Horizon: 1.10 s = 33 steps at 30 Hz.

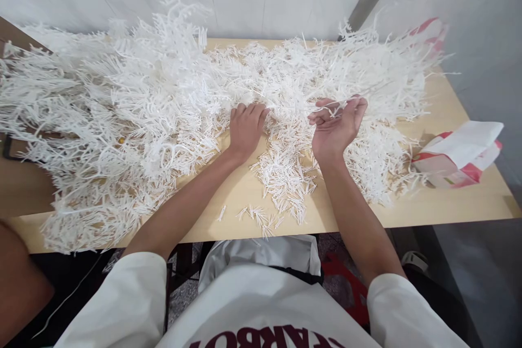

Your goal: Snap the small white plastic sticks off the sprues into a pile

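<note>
My R fingers narrow on a white sprig, L of tissue pack; L fingers farther L, can't tell grip. Prob. mid-handling, needs light pinch.

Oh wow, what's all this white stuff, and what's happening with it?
A person sits at a wooden table covered in thin, white, branching pieces. Their left hand is palm up, fingers curled around a few strands; their right hand rests palm down at the pile's edge. Short loose bits lie between the forearms, and a tissue pack sits off to the right.
</note>
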Available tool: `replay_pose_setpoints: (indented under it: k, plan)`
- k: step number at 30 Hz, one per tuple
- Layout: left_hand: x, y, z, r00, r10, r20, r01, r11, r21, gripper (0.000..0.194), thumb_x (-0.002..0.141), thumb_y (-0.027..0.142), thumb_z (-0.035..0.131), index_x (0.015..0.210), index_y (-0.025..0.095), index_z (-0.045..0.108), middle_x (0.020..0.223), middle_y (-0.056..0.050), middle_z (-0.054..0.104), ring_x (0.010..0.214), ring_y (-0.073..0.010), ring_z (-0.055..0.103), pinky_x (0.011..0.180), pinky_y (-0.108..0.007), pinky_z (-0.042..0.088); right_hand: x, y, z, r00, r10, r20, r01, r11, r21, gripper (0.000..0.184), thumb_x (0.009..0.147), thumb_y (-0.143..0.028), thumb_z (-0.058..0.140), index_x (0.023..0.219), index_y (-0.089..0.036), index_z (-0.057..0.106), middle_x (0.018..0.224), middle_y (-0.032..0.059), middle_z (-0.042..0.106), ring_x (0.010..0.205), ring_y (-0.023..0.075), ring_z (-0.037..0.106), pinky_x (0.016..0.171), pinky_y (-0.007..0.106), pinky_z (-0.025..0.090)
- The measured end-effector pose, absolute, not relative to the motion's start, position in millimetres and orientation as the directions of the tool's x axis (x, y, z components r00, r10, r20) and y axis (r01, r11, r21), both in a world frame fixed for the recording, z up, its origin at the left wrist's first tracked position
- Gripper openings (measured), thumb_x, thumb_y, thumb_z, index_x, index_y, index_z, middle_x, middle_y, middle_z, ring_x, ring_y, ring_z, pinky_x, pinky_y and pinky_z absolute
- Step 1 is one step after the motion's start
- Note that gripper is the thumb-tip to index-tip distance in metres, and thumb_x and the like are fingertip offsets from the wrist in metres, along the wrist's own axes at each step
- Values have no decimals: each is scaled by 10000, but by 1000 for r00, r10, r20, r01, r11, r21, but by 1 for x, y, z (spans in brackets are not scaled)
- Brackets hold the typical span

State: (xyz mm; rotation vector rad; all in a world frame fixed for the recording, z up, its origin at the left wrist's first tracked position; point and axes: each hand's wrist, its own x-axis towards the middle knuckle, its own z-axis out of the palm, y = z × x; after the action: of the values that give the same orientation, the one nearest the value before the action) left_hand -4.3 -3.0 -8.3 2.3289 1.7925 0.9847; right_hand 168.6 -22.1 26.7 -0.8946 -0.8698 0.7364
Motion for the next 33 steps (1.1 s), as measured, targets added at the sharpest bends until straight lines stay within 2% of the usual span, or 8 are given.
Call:
replay_pose_setpoints:
  k: [4, 11, 15, 19, 24, 28, 30, 33]
  plan:
    - [-6, 0, -10, 100, 861, 499, 820, -356, 449, 472, 976, 492, 220, 1029, 232, 610, 963, -60, 692, 1010, -229, 538, 957, -414, 365, 174, -18, 21, 483, 792, 372, -108, 476, -873, 280, 917, -589, 363, 979, -321, 409, 628, -81, 521, 450, 85, 509, 423, 217, 409]
    - [-2, -12, -12, 157, 656, 739, 754, -562, 339, 412, 949, 457, 365, 1272, 262, 530, 1345, -97, 548, 1245, -269, 471, 1029, -450, 295, 172, -16, 10, 250, 838, 486, 169, 456, -874, 463, 884, -709, 208, 1079, -334, 396, 652, -42, 517, 457, 105, 491, 423, 236, 366]
    - [-1, -12, -15, 382, 601, 702, 680, -697, 227, 401, 936, 479, 401, 1186, 218, 575, 1212, -89, 635, 1170, -239, 544, 990, -404, 345, 164, -20, 10, 166, 868, 467, 201, 434, -878, 466, 886, -706, 209, 1106, -335, 386, 691, -27, 538, 514, 117, 524, 455, 252, 379]
    - [-1, -9, -14, 416, 607, 678, 649, -720, 246, 315, 956, 418, 392, 1067, 218, 610, 1114, -60, 681, 1102, -201, 584, 975, -382, 356, 165, -17, 8, 179, 881, 438, 175, 409, -895, 437, 893, -686, 239, 1114, -337, 384, 722, -19, 525, 562, 129, 528, 479, 268, 382]
    - [-2, -3, -13, 349, 687, 638, 698, -644, 312, 340, 969, 375, 357, 1233, 256, 534, 1288, -64, 612, 1271, -214, 495, 1021, -416, 320, 179, -13, 14, 149, 882, 447, 121, 433, -893, 506, 861, -739, 208, 1046, -328, 438, 598, -52, 393, 417, 109, 319, 441, 294, 306]
    - [-5, 10, -23, 179, 757, 629, 743, -523, 418, 303, 956, 421, 371, 1120, 266, 573, 1297, -63, 597, 1244, -246, 499, 978, -437, 363, 190, -17, 25, 223, 914, 339, -38, 356, -934, 379, 880, -677, 325, 885, -314, 433, 496, -87, 139, 374, 110, 126, 388, 297, 194]
    - [-6, 15, -28, 83, 772, 630, 739, -472, 481, 297, 951, 453, 376, 1045, 266, 586, 1209, -60, 636, 1139, -246, 545, 937, -433, 394, 196, -16, 24, 256, 899, 356, -25, 374, -927, 403, 874, -695, 306, 895, -320, 453, 491, -84, 135, 370, 116, 127, 382, 303, 185]
    - [-7, 16, -29, 0, 783, 621, 723, -429, 542, 318, 922, 526, 412, 951, 260, 586, 1030, -54, 664, 1004, -240, 563, 910, -431, 411, 203, -14, 15, 238, 868, 435, 97, 425, -900, 558, 854, -753, 175, 915, -316, 516, 505, -59, 257, 380, 119, 228, 400, 299, 224]
